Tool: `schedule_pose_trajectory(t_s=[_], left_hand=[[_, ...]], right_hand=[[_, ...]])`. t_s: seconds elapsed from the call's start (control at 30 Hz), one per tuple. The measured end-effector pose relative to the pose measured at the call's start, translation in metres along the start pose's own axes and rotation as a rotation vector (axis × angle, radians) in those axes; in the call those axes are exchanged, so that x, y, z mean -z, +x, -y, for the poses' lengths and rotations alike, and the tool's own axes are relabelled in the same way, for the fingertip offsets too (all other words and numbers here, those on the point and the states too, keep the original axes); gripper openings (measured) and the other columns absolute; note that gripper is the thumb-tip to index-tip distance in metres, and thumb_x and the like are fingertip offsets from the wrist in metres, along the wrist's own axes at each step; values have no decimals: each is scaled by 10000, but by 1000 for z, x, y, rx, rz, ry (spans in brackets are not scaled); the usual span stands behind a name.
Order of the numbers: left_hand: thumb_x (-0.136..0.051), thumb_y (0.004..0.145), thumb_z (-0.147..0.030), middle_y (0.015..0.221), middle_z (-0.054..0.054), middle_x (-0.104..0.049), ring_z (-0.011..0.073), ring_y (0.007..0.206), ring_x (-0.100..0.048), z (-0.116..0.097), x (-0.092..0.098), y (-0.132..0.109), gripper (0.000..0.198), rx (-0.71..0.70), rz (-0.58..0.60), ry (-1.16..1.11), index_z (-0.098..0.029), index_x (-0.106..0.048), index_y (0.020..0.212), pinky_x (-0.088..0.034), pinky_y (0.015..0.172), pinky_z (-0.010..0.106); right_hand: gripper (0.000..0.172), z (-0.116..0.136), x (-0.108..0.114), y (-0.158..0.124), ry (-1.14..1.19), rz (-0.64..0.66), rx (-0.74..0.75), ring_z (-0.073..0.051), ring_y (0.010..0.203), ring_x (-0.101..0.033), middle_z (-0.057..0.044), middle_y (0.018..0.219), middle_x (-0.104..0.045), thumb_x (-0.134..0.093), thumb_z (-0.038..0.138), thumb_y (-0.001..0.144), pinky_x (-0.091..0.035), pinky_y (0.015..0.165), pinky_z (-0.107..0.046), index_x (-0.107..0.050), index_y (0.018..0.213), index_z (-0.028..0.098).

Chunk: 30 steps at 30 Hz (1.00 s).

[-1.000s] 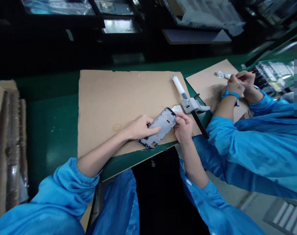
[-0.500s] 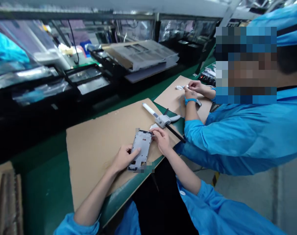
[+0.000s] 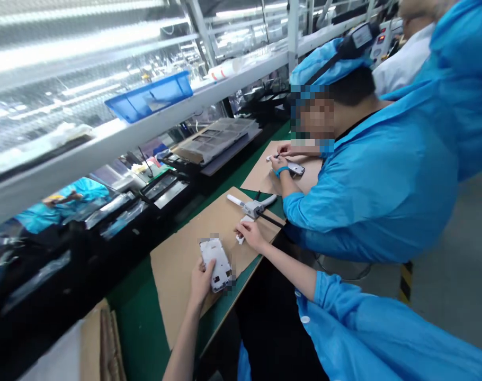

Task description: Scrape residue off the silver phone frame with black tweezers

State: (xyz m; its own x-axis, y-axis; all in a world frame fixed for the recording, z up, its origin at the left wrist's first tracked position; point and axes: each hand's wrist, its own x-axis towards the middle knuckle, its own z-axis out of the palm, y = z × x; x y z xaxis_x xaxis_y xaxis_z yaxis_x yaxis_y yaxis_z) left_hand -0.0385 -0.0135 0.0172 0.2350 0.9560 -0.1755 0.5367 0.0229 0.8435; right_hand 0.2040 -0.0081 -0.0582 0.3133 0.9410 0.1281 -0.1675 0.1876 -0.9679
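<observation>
My left hand (image 3: 202, 279) grips a phone frame (image 3: 216, 259) by its left side. The thumb lies across the frame's pale grey face, which has small holes and dark cut-outs. To the right, my right hand (image 3: 251, 235) is closed with its fingertips down at a small white piece (image 3: 240, 240) on the cardboard sheet (image 3: 185, 254). Whatever sits between those fingertips is too small to make out. Just beyond that hand lies a grey and white dispensing gun (image 3: 252, 209) with a black rod.
A co-worker in a blue smock (image 3: 368, 185) sits on the right, handling small parts over another cardboard sheet (image 3: 260, 177). Black trays (image 3: 165, 190) line the back of the green bench (image 3: 135, 317). A blue bin (image 3: 151, 98) stands on the shelf above. Stacked cardboard (image 3: 100, 338) is at lower left.
My right hand has left the phone frame's upper corner and moved to the white piece near the dispensing gun. My left hand still holds the frame, now turned differently. The view has swung up and right.
</observation>
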Motion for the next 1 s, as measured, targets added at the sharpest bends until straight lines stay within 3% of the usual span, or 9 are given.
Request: schedule_pose_trajectory(t_s=[0.13,0.23,0.37,0.5,0.63,0.83,0.9,1.0], left_hand=[[-774,1128,-458,1205,68,-766,186,963,-765,-10,8,-13,381,108,-226,-27,-168,-711,1367,-699,851,359],[-785,1118,-459,1326,96,-753,225,1092,-773,-15,8,-27,420,125,-323,-73,-178,-701,1419,-709,944,419],[-789,1114,-459,1392,110,-740,250,1169,-769,-15,-2,-47,445,112,-371,-143,-185,-694,1451,-706,1002,458],[-788,1115,-465,1385,109,-744,248,1160,-772,-11,-20,-50,447,75,-341,-188,-184,-696,1451,-709,994,454],[-789,1114,-470,1377,108,-746,245,1152,-773,-16,-44,-39,444,2,-280,-205,-183,-700,1441,-710,987,449],[-785,1113,-484,1476,127,-717,285,1271,-751,-39,-87,-39,482,-166,-196,-88,-193,-688,1485,-684,1088,519],[-784,1111,-484,1564,140,-676,315,1373,-712,-43,-87,-55,504,-241,-181,16,-206,-677,1518,-646,1168,569],[-781,1110,-477,1648,146,-627,344,1479,-652,-43,-64,-105,521,-334,-73,244,-222,-664,1549,-582,1255,620]], right_hand=[[438,6,-3,2,-101,40,-16,-163,1069,-724,-87,1224,-728,-719,525,1132,-679,961,-346,-718,1325,132],[443,14,-1,0,-203,66,-29,-185,1139,-727,-100,1288,-727,-722,520,1131,-680,1017,-379,-719,1357,138],[450,25,3,-9,-342,79,-21,-207,1217,-720,-113,1359,-716,-725,514,1128,-670,1086,-420,-717,1390,148],[446,29,10,-27,-437,59,38,-217,1267,-708,-122,1396,-706,-719,512,1131,-656,1129,-443,-716,1399,155],[425,20,30,-77,-489,93,128,-204,1228,-715,-111,1341,-722,-719,514,1132,-657,1114,-431,-728,1348,148],[422,-15,77,-196,-492,103,209,-164,1099,-724,-81,1169,-746,-685,558,1146,-657,1058,-384,-744,1186,142],[490,-25,97,-227,-474,81,198,-154,1037,-727,-69,1084,-748,-661,620,1146,-654,1024,-370,-742,1116,138],[693,-34,125,-255,-432,16,168,-164,974,-741,-83,1016,-770,-585,812,1107,-643,959,-354,-763,1030,146]])
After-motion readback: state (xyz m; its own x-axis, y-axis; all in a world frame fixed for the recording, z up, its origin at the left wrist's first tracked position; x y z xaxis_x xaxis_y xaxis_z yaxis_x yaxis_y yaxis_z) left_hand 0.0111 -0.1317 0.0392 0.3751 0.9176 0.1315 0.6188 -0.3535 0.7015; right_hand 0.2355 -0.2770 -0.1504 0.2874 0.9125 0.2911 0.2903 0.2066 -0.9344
